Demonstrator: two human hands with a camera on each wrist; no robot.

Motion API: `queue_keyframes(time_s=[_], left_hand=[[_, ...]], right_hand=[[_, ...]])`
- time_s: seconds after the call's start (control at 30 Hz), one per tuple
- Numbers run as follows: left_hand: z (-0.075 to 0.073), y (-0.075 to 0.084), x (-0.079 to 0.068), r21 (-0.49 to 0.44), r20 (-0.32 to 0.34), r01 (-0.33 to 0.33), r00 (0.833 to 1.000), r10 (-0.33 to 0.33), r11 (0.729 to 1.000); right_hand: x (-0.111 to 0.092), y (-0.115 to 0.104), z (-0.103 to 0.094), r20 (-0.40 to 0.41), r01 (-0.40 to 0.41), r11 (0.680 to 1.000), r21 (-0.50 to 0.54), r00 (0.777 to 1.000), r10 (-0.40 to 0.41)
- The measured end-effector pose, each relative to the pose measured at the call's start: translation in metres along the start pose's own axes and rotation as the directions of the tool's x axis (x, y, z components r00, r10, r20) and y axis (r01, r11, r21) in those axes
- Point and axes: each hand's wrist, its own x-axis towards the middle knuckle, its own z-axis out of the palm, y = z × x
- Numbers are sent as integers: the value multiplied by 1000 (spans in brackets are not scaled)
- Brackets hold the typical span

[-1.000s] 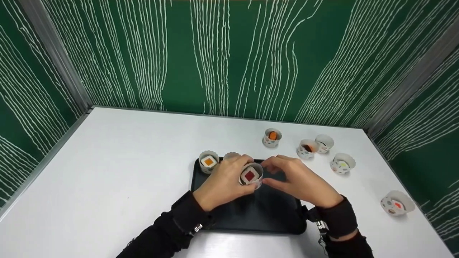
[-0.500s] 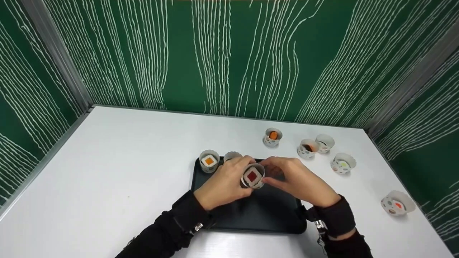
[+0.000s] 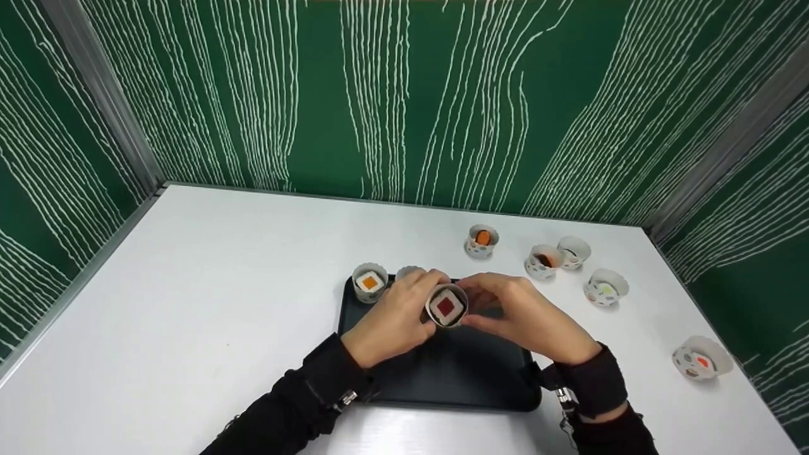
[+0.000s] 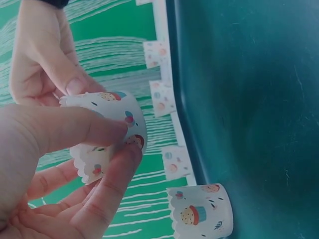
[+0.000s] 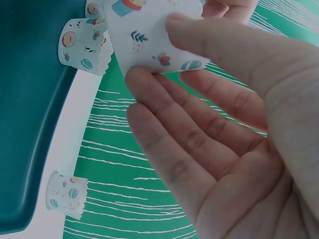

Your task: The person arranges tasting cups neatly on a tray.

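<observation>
Over the black tray (image 3: 477,378), both hands hold a white paper baking cup (image 4: 113,102) printed with cupcakes. A square sushi roll piece (image 3: 446,307) with a red centre sits inside it, facing up toward the head camera. My left hand (image 3: 393,317) grips the cup's left side between thumb and fingers. From the other side, my right hand (image 3: 528,314) pinches it, thumb on the near wall and fingertips at the opposite side. On the tray's back left stands a baking cup (image 3: 370,294) with an orange-centred roll; beside it another cup (image 3: 411,272) is partly hidden by my left hand.
Behind the tray is a baking cup (image 3: 480,248) with an orange piece. Farther right stand several more filled cups, among them one with a yellow-green centre (image 3: 605,289) and one (image 3: 701,360) near the right edge. Green white-lined panels (image 3: 430,114) border the white table (image 3: 208,303).
The held cup has shifted slightly right and up and turned so its opening faces the head camera more squarely. My right fingers have closed in on its side.
</observation>
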Motion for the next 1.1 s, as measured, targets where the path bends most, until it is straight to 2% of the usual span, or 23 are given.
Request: queue_keyframes(time_s=[0.57,0.8,1.1], left_hand=[[0,1,3,-64,-38,38,998,-40,997],[0,1,3,-83,-47,80,995,-84,993],[0,2,3,-95,-45,85,995,-90,992]], right_hand=[[-1,3,1,-4,-10,1000,-1,1000,10],[0,4,1,2,-13,1000,1,1000,13],[0,5,1,10,-5,1000,14,1000,5]])
